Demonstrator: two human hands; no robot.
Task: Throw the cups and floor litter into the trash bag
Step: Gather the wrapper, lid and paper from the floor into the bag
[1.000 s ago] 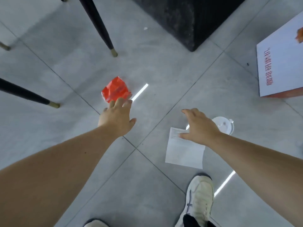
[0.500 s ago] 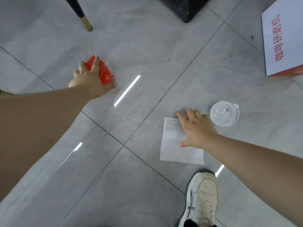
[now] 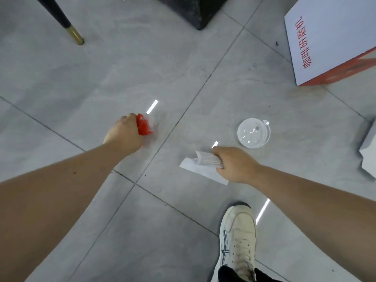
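My left hand (image 3: 126, 135) is closed around a crumpled red wrapper (image 3: 143, 125), held just above the grey tiled floor. My right hand (image 3: 234, 164) grips a white sheet of paper (image 3: 198, 166), bunching its upper edge while the rest hangs toward the floor. A clear round plastic cup lid (image 3: 253, 132) lies flat on the tile just beyond my right hand, apart from it. No trash bag shows in this view.
A black chair leg with a brass tip (image 3: 70, 30) stands at top left. A dark stone pedestal base (image 3: 195, 11) sits at top centre. A white and red box (image 3: 333, 41) lies at top right, another white object (image 3: 369, 155) at the right edge. My white shoe (image 3: 238, 241) is below.
My left hand has closed on the red wrapper and lifted it toward the centre. My right hand went from pressing flat on the paper to gripping and crumpling its edge.
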